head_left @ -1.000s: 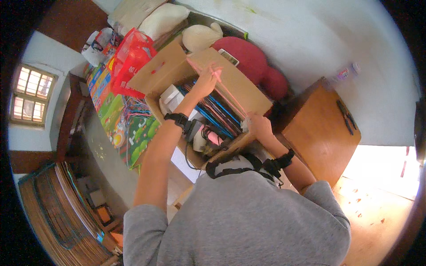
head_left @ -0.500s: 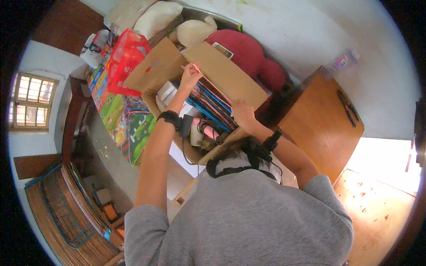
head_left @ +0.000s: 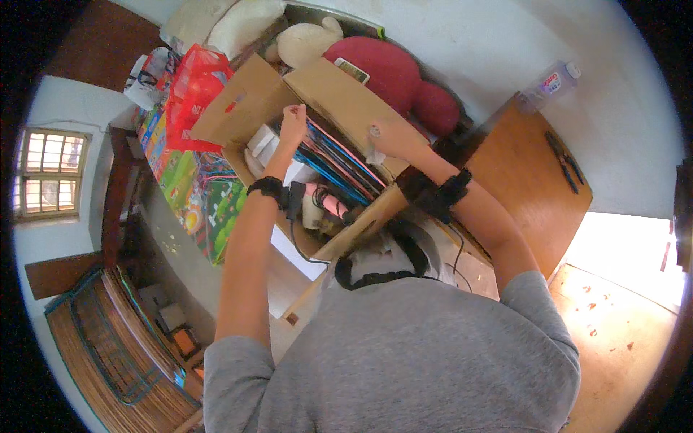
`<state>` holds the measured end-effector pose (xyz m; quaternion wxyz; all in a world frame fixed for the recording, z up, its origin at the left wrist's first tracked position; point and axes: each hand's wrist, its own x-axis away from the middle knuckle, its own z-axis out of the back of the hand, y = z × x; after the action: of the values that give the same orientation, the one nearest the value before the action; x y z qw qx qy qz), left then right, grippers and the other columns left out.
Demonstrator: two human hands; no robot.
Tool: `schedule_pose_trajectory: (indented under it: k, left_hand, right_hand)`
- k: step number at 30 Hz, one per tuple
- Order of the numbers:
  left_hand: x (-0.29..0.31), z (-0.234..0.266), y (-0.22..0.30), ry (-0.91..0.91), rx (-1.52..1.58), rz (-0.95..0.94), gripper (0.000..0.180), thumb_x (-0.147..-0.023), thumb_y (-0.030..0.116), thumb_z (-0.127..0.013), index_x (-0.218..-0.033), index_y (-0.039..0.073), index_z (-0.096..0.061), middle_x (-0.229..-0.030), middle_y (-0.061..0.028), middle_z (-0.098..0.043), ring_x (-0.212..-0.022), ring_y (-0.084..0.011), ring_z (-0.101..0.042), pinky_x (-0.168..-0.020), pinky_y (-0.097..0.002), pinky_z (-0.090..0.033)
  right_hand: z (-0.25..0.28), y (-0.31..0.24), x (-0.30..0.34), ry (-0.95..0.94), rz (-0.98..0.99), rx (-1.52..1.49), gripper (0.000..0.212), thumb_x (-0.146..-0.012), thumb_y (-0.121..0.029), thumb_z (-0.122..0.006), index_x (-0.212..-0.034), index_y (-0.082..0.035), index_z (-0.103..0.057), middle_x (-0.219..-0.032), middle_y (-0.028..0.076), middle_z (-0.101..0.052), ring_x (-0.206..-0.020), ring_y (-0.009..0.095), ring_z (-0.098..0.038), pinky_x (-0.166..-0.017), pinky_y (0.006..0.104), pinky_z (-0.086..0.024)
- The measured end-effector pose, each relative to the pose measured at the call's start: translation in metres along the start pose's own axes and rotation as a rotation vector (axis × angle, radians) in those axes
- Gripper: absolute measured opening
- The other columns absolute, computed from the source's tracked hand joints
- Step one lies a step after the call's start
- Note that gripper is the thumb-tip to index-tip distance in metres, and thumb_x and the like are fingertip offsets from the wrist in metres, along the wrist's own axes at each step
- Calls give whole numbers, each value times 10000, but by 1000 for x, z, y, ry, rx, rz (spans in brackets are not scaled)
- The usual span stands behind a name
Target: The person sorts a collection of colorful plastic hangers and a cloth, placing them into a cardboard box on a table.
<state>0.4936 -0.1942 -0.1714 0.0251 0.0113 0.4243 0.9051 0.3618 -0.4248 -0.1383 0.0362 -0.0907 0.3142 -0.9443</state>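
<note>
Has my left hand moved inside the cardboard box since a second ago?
Yes. The left hand has slid from the far flap toward the box's left side.

A single fisheye view from the person's head looks steeply down over their grey-shirted shoulders into an open cardboard box (head_left: 339, 94) close below, edges bending and probably darkened toward the rim.

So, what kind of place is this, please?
Probably a room in a home, used for storage or by children. An open cardboard box of books stands on the floor, soft toys lie by the wall, and a wooden table and a window show.
</note>
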Motion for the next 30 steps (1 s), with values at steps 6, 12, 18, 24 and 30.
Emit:
schedule_pose_trajectory:
  k: [6,12,18,24,30]
  left_hand:
    - [-5,-2,12,218,-11,19,493,-853,458,-436,-1019,-5,-470,-931,-225,-582,-917,-371,-550,-774,-414,-426]
    - [32,-28,5,-5,-406,-193,459,-762,472,-580,-969,71,-494,-823,-41,-589,-907,-228,-552,-1010,-561,-75]
    - [14,-17,3,-111,-565,-170,504,-706,521,-611,-961,98,-512,-833,-20,-600,-906,-219,-566,-990,-591,-87]
    - [24,5,3,-259,-524,-209,660,-647,592,-621,-1064,103,-466,-931,-40,-627,-928,-236,-582,-1000,-573,-46]
    - [34,4,14,-222,-528,-233,693,-648,599,-606,-1060,55,-487,-957,-55,-612,-965,-227,-564,-1010,-558,51]
  right_hand:
    - [11,2,22,154,-13,-112,307,-811,-305,-480,-1041,-120,-565,-941,173,-596,-854,346,-571,-741,410,-455]
    - [2,14,38,221,20,-97,294,-795,-304,-517,-1019,-121,-572,-923,159,-603,-840,352,-576,-719,436,-463]
    - [-3,11,29,176,120,-58,317,-796,-308,-531,-1040,-109,-568,-928,165,-601,-845,340,-577,-732,421,-461]
    - [-47,-14,0,-169,95,38,359,-790,-312,-529,-1036,-53,-571,-973,179,-600,-875,334,-583,-759,412,-462]
    - [-85,-32,-26,-530,-37,231,299,-756,-208,-515,-936,6,-621,-950,215,-604,-896,317,-598,-755,404,-488]
